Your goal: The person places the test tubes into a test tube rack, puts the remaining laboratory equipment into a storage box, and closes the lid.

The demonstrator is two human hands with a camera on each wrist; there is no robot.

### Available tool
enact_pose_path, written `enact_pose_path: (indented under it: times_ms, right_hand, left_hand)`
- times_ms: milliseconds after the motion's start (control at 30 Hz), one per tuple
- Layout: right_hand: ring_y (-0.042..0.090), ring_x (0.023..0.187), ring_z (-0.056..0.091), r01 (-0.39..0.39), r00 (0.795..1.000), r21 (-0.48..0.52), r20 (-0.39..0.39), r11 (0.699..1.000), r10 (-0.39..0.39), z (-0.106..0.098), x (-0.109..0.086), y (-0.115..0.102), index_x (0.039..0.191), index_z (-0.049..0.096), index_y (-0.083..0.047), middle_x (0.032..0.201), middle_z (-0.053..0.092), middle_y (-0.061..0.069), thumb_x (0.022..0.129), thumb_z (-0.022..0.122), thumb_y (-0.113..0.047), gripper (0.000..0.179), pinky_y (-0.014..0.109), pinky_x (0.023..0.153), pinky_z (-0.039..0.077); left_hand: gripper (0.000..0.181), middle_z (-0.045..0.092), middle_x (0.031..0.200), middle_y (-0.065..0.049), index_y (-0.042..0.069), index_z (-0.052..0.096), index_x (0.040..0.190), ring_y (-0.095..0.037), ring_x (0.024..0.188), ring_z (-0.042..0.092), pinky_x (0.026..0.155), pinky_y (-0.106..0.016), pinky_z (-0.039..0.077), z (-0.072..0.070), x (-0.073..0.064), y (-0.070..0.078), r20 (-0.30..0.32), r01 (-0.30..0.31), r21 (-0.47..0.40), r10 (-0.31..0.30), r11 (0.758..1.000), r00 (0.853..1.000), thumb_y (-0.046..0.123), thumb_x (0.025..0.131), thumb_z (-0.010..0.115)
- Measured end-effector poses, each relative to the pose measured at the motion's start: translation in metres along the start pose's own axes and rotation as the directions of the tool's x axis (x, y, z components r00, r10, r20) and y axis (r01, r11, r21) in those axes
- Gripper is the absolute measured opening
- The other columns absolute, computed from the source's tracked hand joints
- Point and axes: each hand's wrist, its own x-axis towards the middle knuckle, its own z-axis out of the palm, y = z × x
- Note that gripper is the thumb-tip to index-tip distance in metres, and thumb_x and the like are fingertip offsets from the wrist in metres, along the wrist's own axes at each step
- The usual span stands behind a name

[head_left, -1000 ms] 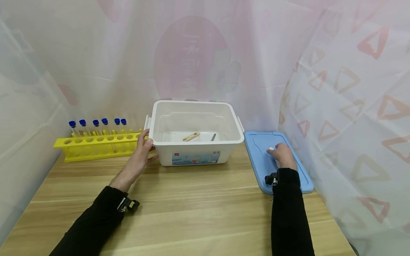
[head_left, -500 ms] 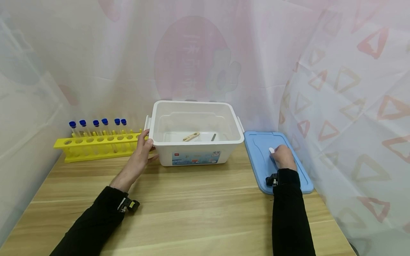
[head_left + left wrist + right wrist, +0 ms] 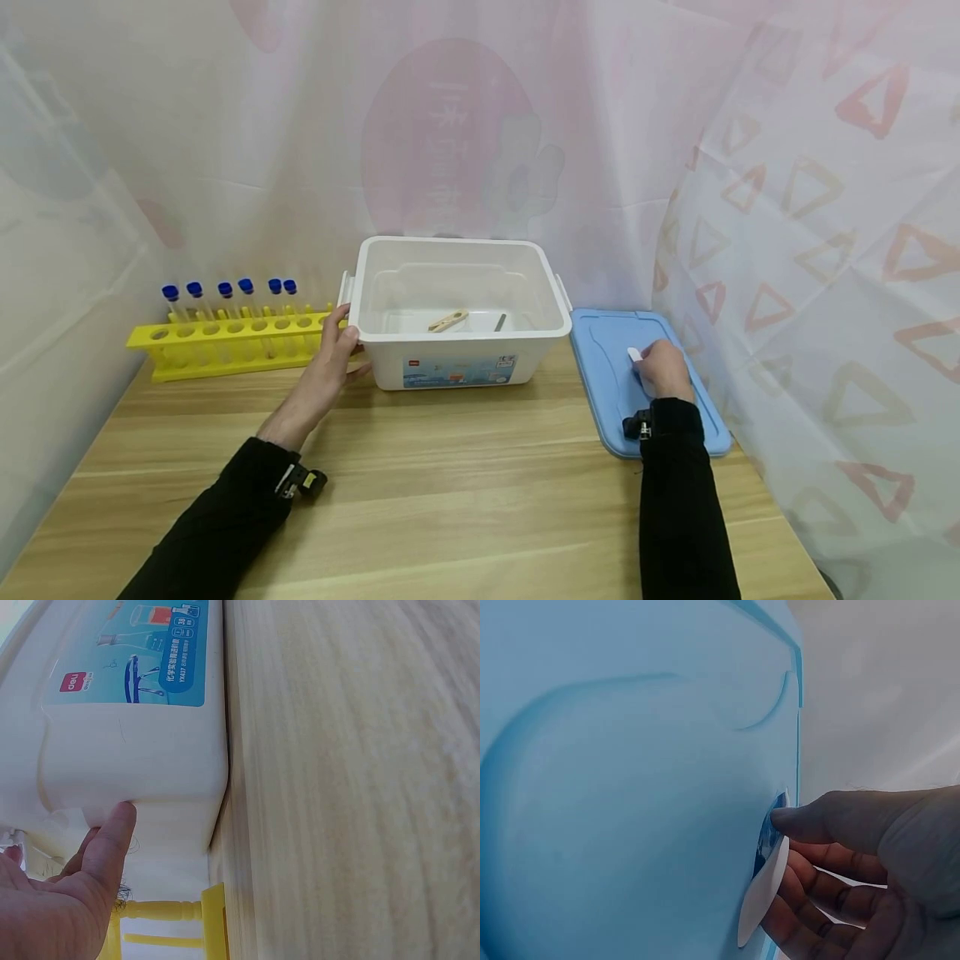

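My left hand (image 3: pixel 330 354) rests against the left end of a white plastic bin (image 3: pixel 465 337), just under its handle. Its fingers lie fairly straight, and one fingertip touches the bin's side wall in the left wrist view. Inside the bin lie a wooden test tube clamp (image 3: pixel 448 320) and a small grey strip (image 3: pixel 500 322). Over the blue lid (image 3: pixel 611 400) at right, my right hand (image 3: pixel 663 369) pinches a thin, curved white piece (image 3: pixel 763 896) with a shiny blue-tinted face. Thumb and fingers cover part of this piece; its kind I cannot tell.
A yellow rack (image 3: pixel 225 343) with several blue-capped test tubes (image 3: pixel 195 300) stands left of the bin. Pale printed cloth (image 3: pixel 450 125) hangs behind and on both sides of the wooden table (image 3: pixel 465 492).
My right hand has shifted slightly right, and its fingers have drawn back, baring more of the white piece. The lid has moved very slightly. My left hand and the bin stay put.
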Motion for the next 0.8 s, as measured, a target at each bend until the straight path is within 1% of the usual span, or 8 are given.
enact_pose_path:
  times_ms: [67, 267, 367, 567, 667, 800]
  right_hand:
    - [0.045, 0.117, 0.069, 0.0, 1.0, 0.015, 0.0, 1.0, 0.0, 0.0, -0.002, -0.001, 0.14, 0.07, 0.016, 0.144, 0.071, 0.039, 0.116, 0.068, -0.009, 0.035, 0.059, 0.107, 0.065]
    - [0.047, 0.123, 0.068, -0.002, 1.0, 0.064, -0.007, 0.998, 0.002, -0.001, 0.0, -0.001, 0.145, 0.066, 0.014, 0.149, 0.069, 0.039, 0.116, 0.067, -0.011, 0.038, 0.061, 0.107, 0.064]
    - [0.048, 0.126, 0.069, 0.011, 0.999, 0.076, -0.035, 0.997, -0.008, -0.002, -0.001, -0.003, 0.145, 0.066, 0.014, 0.15, 0.068, 0.039, 0.117, 0.067, -0.012, 0.039, 0.062, 0.109, 0.064]
    - [0.051, 0.133, 0.068, 0.027, 0.996, 0.079, -0.088, 0.997, -0.02, -0.006, 0.0, -0.01, 0.15, 0.065, 0.014, 0.153, 0.067, 0.038, 0.118, 0.065, -0.013, 0.042, 0.064, 0.113, 0.063]
    - [0.05, 0.135, 0.068, 0.023, 0.994, 0.093, -0.109, 0.995, -0.013, -0.008, 0.0, -0.013, 0.154, 0.063, 0.012, 0.154, 0.067, 0.037, 0.119, 0.064, -0.015, 0.045, 0.063, 0.115, 0.063]
    - [0.049, 0.136, 0.069, 0.03, 0.99, 0.139, -0.144, 0.99, -0.01, -0.012, -0.003, -0.019, 0.158, 0.061, 0.011, 0.153, 0.068, 0.036, 0.119, 0.064, -0.016, 0.047, 0.063, 0.115, 0.064]
  left_hand:
    - [0.073, 0.009, 0.196, -0.023, 0.039, -0.003, 0.186, -0.059, 0.177, 0.029, 0.134, -0.082, 0.041, 0.0, 0.0, 0.0, 0.001, -0.002, -0.001, 0.002, 1.0, 1.0, 0.066, 0.124, 0.026]
    - [0.075, 0.01, 0.195, -0.025, 0.039, -0.004, 0.186, -0.058, 0.177, 0.029, 0.136, -0.082, 0.039, 0.0, 0.0, 0.0, 0.003, 0.0, -0.013, 0.001, 1.0, 1.0, 0.067, 0.123, 0.026]
    - [0.076, 0.011, 0.195, -0.026, 0.038, -0.004, 0.186, -0.058, 0.176, 0.028, 0.137, -0.083, 0.038, 0.0, 0.0, -0.001, 0.003, -0.002, -0.022, 0.002, 1.0, 1.0, 0.067, 0.123, 0.026]
    - [0.074, 0.01, 0.195, -0.025, 0.04, -0.005, 0.186, -0.058, 0.176, 0.029, 0.136, -0.082, 0.04, -0.001, 0.0, -0.001, 0.003, -0.001, -0.013, 0.001, 1.0, 1.0, 0.065, 0.124, 0.026]
    - [0.074, 0.011, 0.195, -0.025, 0.04, -0.004, 0.186, -0.058, 0.176, 0.029, 0.136, -0.082, 0.04, -0.001, 0.0, -0.001, 0.006, -0.004, -0.017, 0.004, 1.0, 1.0, 0.065, 0.124, 0.026]
    - [0.074, 0.012, 0.194, -0.026, 0.038, -0.004, 0.186, -0.059, 0.175, 0.029, 0.136, -0.083, 0.038, -0.001, 0.001, -0.002, 0.011, -0.013, -0.026, 0.014, 1.0, 1.0, 0.065, 0.124, 0.026]
